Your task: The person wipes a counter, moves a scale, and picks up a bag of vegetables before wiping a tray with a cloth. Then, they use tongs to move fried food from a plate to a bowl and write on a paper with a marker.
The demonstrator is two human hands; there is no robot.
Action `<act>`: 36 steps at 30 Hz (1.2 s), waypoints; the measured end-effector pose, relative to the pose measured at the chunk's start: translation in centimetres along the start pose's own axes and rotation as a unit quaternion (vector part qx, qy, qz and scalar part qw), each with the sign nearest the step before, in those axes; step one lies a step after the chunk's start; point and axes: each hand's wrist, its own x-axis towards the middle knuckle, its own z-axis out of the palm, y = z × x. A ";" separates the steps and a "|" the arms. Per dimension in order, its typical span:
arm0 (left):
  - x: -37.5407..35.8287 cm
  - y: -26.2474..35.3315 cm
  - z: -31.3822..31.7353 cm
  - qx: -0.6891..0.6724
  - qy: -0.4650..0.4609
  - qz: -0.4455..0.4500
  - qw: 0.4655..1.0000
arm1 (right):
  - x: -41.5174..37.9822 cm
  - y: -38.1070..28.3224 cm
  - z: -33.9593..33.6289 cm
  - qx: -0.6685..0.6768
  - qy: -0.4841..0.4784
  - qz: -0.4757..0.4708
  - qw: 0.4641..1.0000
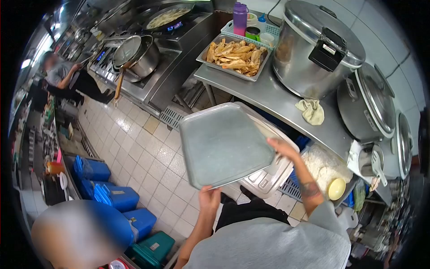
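A grey rectangular metal tray (226,145) is held up in front of my body, tilted across the view. At its near edge, my left hand (209,198) is closed on the rim. My right hand (284,149) grips the right-hand edge, thumb over the top; the other fingers are partly hidden beneath. Below the tray a pale plastic container lid (268,181) shows, largely covered by it. On the steel counter beyond, a second metal tray (204,57) holds a heap of golden fried pieces (235,56).
A large steel cooker (295,54) stands on the counter (255,95) beside a crumpled cloth (310,112). A bin of white flour (320,163) with a yellow bowl (337,188) sits right. Blue containers (117,197) line the left. A person (67,76) stands by the stoves.
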 end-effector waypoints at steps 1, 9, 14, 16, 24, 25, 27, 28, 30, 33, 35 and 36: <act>0.0 -2.4 0.8 -0.021 0.003 -0.016 1.000 | -2.1 0.2 1.2 0.152 -0.060 0.065 0.984; -3.5 -9.4 -6.5 0.148 0.146 -0.239 0.948 | 10.2 19.8 -4.3 -0.011 0.039 -0.140 0.989; -7.0 -4.8 -7.1 0.151 0.224 -0.075 0.960 | 14.6 23.7 -6.2 -0.101 0.029 -0.199 0.974; -9.1 -3.3 -8.5 0.172 0.256 -0.008 0.951 | 13.6 22.6 -5.3 -0.210 0.034 -0.164 0.963; -15.0 -6.0 -23.4 0.449 0.393 0.097 0.796 | 5.1 12.6 10.1 -0.409 0.270 -0.040 0.871; -15.9 -7.0 -26.1 0.511 0.392 0.076 0.761 | 4.1 11.6 13.2 -0.404 0.218 -0.093 0.884; -22.3 -6.5 -23.5 0.526 0.327 -0.009 0.785 | 3.1 10.5 21.3 -0.389 0.150 -0.239 0.877; -21.9 -9.4 -29.0 0.524 0.283 -0.030 0.803 | 1.7 9.6 24.7 -0.373 0.069 -0.340 0.861; -23.0 -11.4 -35.0 0.510 0.256 -0.028 0.821 | -4.5 4.9 30.9 -0.332 -0.083 -0.482 0.806; -28.3 -9.7 -38.0 0.508 0.308 0.000 0.805 | -12.2 -0.1 41.5 -0.249 -0.233 -0.577 0.742; -31.8 -7.9 -40.4 0.554 0.320 -0.037 0.767 | -17.7 -2.8 47.9 -0.205 -0.334 -0.585 0.710; -34.1 -7.5 -40.7 0.536 0.346 -0.042 0.769 | -20.4 -3.8 51.1 -0.189 -0.358 -0.609 0.683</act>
